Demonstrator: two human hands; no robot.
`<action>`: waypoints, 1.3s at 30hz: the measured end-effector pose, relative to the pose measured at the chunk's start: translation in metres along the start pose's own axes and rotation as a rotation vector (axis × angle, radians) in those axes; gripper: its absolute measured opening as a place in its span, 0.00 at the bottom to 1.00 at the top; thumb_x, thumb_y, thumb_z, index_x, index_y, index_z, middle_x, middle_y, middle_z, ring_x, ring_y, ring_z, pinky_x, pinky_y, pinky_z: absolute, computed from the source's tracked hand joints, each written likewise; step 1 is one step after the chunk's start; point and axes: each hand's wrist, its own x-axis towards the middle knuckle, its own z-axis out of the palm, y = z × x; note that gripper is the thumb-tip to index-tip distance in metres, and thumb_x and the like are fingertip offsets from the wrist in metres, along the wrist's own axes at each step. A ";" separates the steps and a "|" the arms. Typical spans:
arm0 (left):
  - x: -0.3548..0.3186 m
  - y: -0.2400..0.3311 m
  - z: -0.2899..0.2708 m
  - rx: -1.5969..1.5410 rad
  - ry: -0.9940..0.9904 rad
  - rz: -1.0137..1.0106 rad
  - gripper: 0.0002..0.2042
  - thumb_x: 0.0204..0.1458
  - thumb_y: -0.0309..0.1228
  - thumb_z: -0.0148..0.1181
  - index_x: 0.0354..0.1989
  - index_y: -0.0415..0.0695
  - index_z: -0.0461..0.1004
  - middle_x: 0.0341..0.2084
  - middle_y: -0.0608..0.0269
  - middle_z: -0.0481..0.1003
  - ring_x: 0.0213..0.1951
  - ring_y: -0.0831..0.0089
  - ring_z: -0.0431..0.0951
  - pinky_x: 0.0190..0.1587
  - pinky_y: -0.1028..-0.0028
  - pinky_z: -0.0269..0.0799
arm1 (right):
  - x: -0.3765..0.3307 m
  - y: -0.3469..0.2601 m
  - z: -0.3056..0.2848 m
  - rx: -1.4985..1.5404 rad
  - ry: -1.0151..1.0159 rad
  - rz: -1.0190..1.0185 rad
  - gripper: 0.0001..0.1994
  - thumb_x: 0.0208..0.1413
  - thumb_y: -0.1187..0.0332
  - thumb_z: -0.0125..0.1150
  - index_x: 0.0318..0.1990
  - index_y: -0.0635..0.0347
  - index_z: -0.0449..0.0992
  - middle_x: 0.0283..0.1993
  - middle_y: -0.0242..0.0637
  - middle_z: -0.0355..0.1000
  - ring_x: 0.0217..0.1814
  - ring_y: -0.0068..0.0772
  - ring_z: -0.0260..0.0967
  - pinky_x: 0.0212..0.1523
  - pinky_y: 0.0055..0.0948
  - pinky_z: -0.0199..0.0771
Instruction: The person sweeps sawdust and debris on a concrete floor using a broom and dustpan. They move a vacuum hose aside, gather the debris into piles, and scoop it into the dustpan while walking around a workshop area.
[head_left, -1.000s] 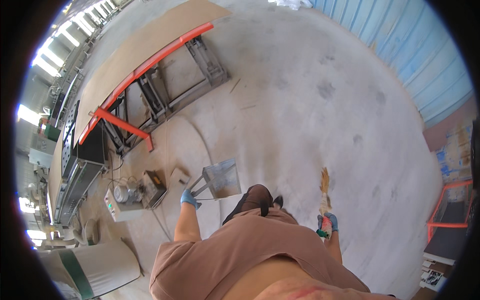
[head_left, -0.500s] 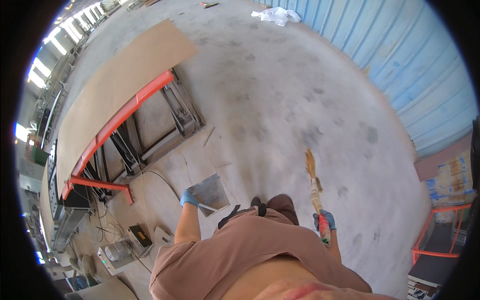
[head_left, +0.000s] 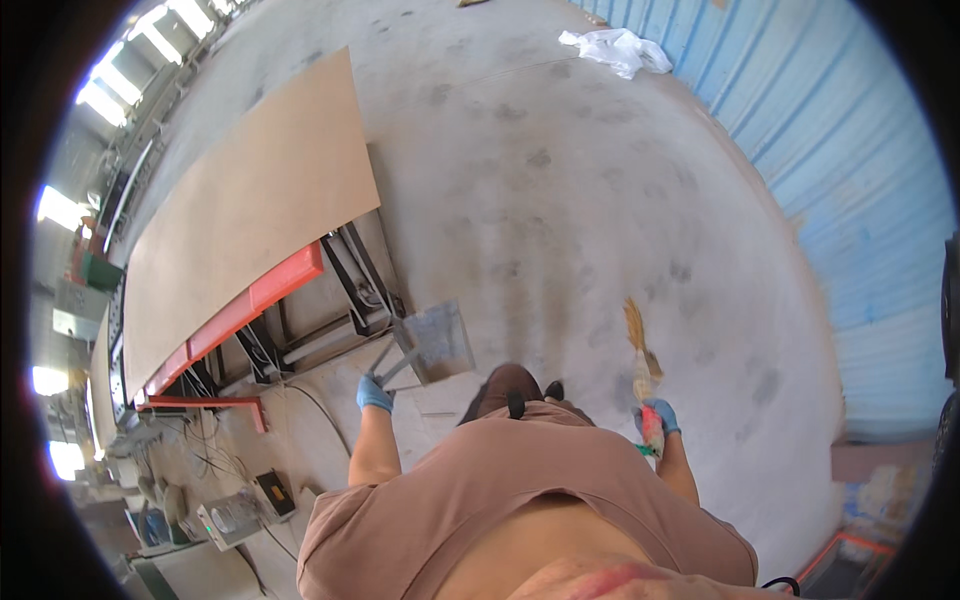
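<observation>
My left hand [head_left: 374,393], in a blue glove, is closed around the grey handle of a dustpan [head_left: 442,338]. The flat metal pan is held out in front of it, beside the lift table's frame. My right hand [head_left: 664,416], also gloved in blue, grips a hand broom [head_left: 637,330] by its red-wrapped handle. The straw bristles of the broom point away from me over the grey floor; whether they touch it I cannot tell.
On the left a scissor lift table with a red edge carries a large brown board [head_left: 265,200]. Cables and a control box [head_left: 274,492] lie near my left arm. A blue corrugated wall [head_left: 800,150] runs along the right. White plastic sheeting [head_left: 618,50] lies farther off.
The dustpan has swung forward and its handle now shows at an angle. My view has shifted, and the lift table sits lower in it. Both hands keep their hold.
</observation>
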 end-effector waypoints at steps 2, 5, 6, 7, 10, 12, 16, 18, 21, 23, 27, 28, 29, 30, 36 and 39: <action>0.006 0.011 0.064 -0.019 -0.014 -0.017 0.08 0.55 0.42 0.52 0.32 0.55 0.73 0.30 0.69 0.71 0.41 0.67 0.67 0.51 0.46 0.62 | 0.027 -0.088 0.049 -0.256 -0.090 -0.088 0.15 0.54 0.58 0.61 0.36 0.63 0.73 0.28 0.42 0.74 0.21 0.40 0.71 0.23 0.34 0.77; 0.031 0.027 0.174 -0.087 -0.038 -0.054 0.08 0.55 0.41 0.53 0.34 0.52 0.74 0.33 0.67 0.72 0.42 0.65 0.68 0.52 0.45 0.62 | 0.068 -0.212 0.136 -0.378 -0.110 -0.082 0.15 0.54 0.58 0.60 0.36 0.63 0.74 0.27 0.41 0.75 0.20 0.38 0.71 0.20 0.34 0.76; 0.041 0.035 0.212 -0.116 -0.046 -0.064 0.09 0.55 0.40 0.54 0.36 0.49 0.74 0.36 0.66 0.73 0.43 0.64 0.69 0.52 0.45 0.62 | 0.080 -0.242 0.166 -0.364 -0.081 -0.061 0.15 0.55 0.58 0.60 0.36 0.63 0.74 0.27 0.40 0.76 0.20 0.37 0.71 0.20 0.34 0.75; 0.051 0.043 0.249 -0.138 -0.002 -0.092 0.10 0.55 0.39 0.55 0.38 0.47 0.75 0.39 0.64 0.74 0.44 0.63 0.70 0.52 0.44 0.63 | 0.087 -0.261 0.191 -0.332 -0.099 -0.053 0.15 0.55 0.57 0.60 0.36 0.63 0.74 0.27 0.40 0.76 0.20 0.37 0.71 0.20 0.34 0.75; 0.084 0.077 0.370 -0.054 0.071 -0.156 0.11 0.51 0.39 0.59 0.35 0.46 0.77 0.36 0.63 0.75 0.39 0.64 0.72 0.45 0.56 0.69 | 0.106 -0.343 0.277 -0.283 -0.102 -0.055 0.15 0.55 0.57 0.60 0.36 0.62 0.75 0.27 0.38 0.76 0.19 0.36 0.71 0.20 0.33 0.75; 0.104 0.104 0.445 -0.098 0.026 -0.137 0.11 0.49 0.38 0.61 0.33 0.44 0.77 0.33 0.62 0.75 0.37 0.65 0.72 0.42 0.60 0.70 | 0.112 -0.395 0.325 -0.325 -0.049 -0.019 0.15 0.56 0.56 0.59 0.37 0.62 0.75 0.27 0.38 0.76 0.19 0.35 0.71 0.20 0.32 0.75; 0.131 0.167 0.548 0.016 0.136 -0.041 0.09 0.47 0.34 0.63 0.31 0.42 0.76 0.31 0.61 0.73 0.32 0.66 0.71 0.39 0.60 0.69 | 0.125 -0.462 0.405 -0.280 -0.030 0.038 0.14 0.56 0.58 0.59 0.37 0.63 0.75 0.29 0.41 0.76 0.20 0.35 0.71 0.21 0.31 0.75; 0.154 0.201 0.601 -0.196 0.168 -0.128 0.08 0.47 0.33 0.64 0.31 0.42 0.76 0.30 0.61 0.73 0.31 0.67 0.71 0.39 0.59 0.69 | 0.147 -0.504 0.447 -0.323 -0.085 0.029 0.13 0.56 0.61 0.59 0.41 0.62 0.73 0.32 0.45 0.77 0.21 0.37 0.73 0.21 0.35 0.77; 0.194 0.248 0.678 -0.192 0.231 -0.107 0.09 0.49 0.36 0.62 0.32 0.44 0.75 0.35 0.62 0.74 0.38 0.65 0.72 0.44 0.53 0.67 | 0.205 -0.579 0.537 -0.388 -0.061 -0.058 0.13 0.57 0.63 0.58 0.43 0.61 0.72 0.33 0.47 0.77 0.22 0.39 0.73 0.21 0.36 0.77; 0.215 0.270 0.712 -0.151 0.212 -0.120 0.11 0.53 0.41 0.56 0.38 0.49 0.75 0.39 0.64 0.73 0.44 0.62 0.70 0.50 0.47 0.63 | 0.241 -0.632 0.599 -0.434 -0.067 -0.064 0.13 0.56 0.62 0.58 0.43 0.61 0.71 0.32 0.47 0.77 0.21 0.38 0.73 0.20 0.35 0.76; 0.246 0.323 0.786 -0.206 0.264 -0.153 0.12 0.53 0.42 0.53 0.43 0.53 0.74 0.42 0.67 0.72 0.46 0.61 0.67 0.49 0.45 0.63 | 0.300 -0.756 0.765 -0.452 -0.168 0.085 0.14 0.56 0.62 0.59 0.44 0.60 0.69 0.31 0.46 0.76 0.20 0.37 0.71 0.18 0.33 0.75; 0.253 0.341 0.807 -0.252 0.302 -0.152 0.11 0.53 0.42 0.54 0.41 0.53 0.75 0.42 0.66 0.71 0.47 0.61 0.67 0.50 0.46 0.63 | 0.308 -0.788 0.810 -0.477 -0.124 0.103 0.14 0.56 0.62 0.59 0.44 0.59 0.68 0.31 0.46 0.76 0.20 0.37 0.71 0.18 0.33 0.75; 0.260 0.361 0.828 -0.290 0.293 -0.142 0.11 0.53 0.42 0.55 0.40 0.53 0.75 0.42 0.66 0.71 0.47 0.62 0.67 0.50 0.47 0.63 | 0.316 -0.814 0.856 -0.534 -0.126 0.043 0.17 0.56 0.59 0.60 0.46 0.58 0.67 0.30 0.45 0.75 0.18 0.35 0.69 0.18 0.31 0.75; 0.267 0.381 0.851 -0.317 0.317 -0.173 0.10 0.53 0.42 0.56 0.39 0.53 0.76 0.41 0.65 0.72 0.47 0.62 0.67 0.50 0.47 0.64 | 0.323 -0.843 0.903 -0.578 -0.166 0.049 0.17 0.56 0.57 0.60 0.45 0.58 0.68 0.29 0.42 0.74 0.18 0.33 0.68 0.18 0.30 0.74; 0.345 0.505 1.002 -0.431 0.494 -0.035 0.10 0.45 0.36 0.65 0.27 0.43 0.75 0.28 0.61 0.70 0.25 0.66 0.67 0.26 0.60 0.65 | 0.386 -0.970 1.185 -0.799 -0.268 0.166 0.19 0.57 0.49 0.59 0.36 0.58 0.71 0.23 0.33 0.71 0.16 0.29 0.66 0.17 0.27 0.71; 0.408 0.582 1.081 -0.504 0.404 0.112 0.13 0.45 0.31 0.65 0.36 0.35 0.77 0.30 0.58 0.74 0.28 0.66 0.73 0.30 0.62 0.70 | 0.418 -0.999 1.307 -0.845 -0.317 0.232 0.19 0.57 0.51 0.59 0.34 0.60 0.71 0.22 0.34 0.70 0.16 0.29 0.66 0.18 0.27 0.71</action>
